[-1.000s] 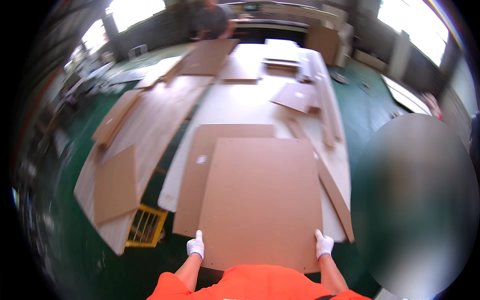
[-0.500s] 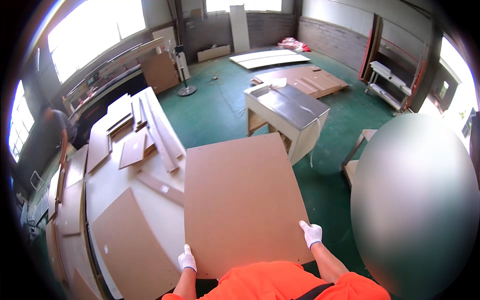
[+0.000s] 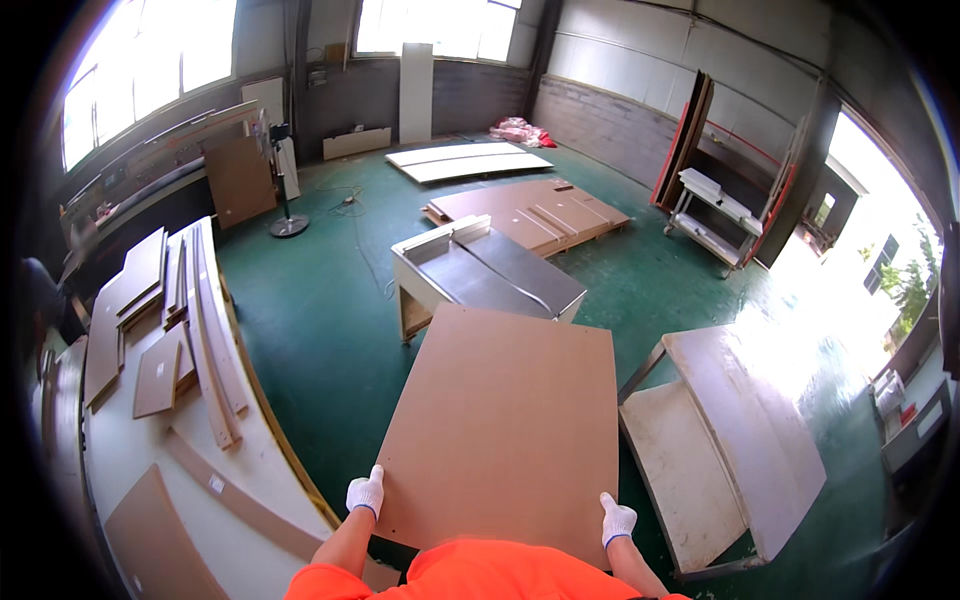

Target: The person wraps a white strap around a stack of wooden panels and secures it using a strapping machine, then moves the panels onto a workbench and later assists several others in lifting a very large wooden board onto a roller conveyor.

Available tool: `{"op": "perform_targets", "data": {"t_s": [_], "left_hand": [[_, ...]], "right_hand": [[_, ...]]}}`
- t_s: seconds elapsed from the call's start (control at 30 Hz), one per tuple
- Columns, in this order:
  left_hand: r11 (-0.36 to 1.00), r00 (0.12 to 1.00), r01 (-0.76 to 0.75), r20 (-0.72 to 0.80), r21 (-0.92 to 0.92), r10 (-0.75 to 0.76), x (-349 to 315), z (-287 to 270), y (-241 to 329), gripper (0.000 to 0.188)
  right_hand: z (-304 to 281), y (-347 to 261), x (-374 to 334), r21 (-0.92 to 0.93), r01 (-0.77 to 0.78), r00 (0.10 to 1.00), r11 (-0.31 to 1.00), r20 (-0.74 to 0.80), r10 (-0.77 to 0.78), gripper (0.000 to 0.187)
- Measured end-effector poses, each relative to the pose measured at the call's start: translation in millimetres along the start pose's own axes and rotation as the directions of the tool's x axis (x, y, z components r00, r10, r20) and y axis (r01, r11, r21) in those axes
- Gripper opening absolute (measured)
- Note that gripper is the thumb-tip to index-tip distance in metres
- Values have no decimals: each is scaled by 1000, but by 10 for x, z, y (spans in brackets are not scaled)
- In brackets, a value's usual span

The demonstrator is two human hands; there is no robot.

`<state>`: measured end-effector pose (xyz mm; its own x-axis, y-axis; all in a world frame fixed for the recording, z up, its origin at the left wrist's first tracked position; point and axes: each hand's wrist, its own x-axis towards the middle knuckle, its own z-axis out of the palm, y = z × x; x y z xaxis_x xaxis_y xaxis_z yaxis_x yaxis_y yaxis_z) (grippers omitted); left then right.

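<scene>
Brown panel (image 3: 510, 430), one: swung rightward, away from white table (image 3: 265, 485), within half a second; held before orange shirt (image 3: 480, 572), left hand (image 3: 366, 492) and right hand (image 3: 618, 521) pinching opposite edges, thumbs uppermost. Hazard: far edge might knock metal-topped cabinet (image 3: 500, 270) if carried too far forward.

Left hand (image 3: 366, 492): white-gloved, is gripping the brown panel (image 3: 505, 430) by its left edge, thumb on top
Right hand (image 3: 618, 521): white-gloved, is gripping the brown panel's right edge, thumb also on top
White table (image 3: 262, 462): is holding boards (image 3: 138, 270) and long strips (image 3: 245, 507) at the left
Metal-topped cabinet (image 3: 500, 270): is standing beyond the brown panel, which is partly hiding it
Two-tier stand (image 3: 745, 400): is standing at the right
</scene>
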<state>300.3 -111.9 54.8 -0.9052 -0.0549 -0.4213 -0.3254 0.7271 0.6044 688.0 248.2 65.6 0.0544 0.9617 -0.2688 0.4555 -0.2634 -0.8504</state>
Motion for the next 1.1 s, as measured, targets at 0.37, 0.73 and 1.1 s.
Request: {"op": "perform_targets", "data": {"t_s": [0.37,0.73,1.1], "left_hand": [[958,988,-125,118,258,97,1444,907,2332,69],[869,886,-322,-203,375,416,1829,1515,3028,62],[818,812,573,-172,54,-558,-450,1595,108,51]], "right_hand": [[991,-748,1170,60,-126,972,990,-189,135,50],[2450,-1915,2145,105,-91,881,990,472,31,43],[4229,-2315,2123,-61,-55,647,997,758,83,32]]}}
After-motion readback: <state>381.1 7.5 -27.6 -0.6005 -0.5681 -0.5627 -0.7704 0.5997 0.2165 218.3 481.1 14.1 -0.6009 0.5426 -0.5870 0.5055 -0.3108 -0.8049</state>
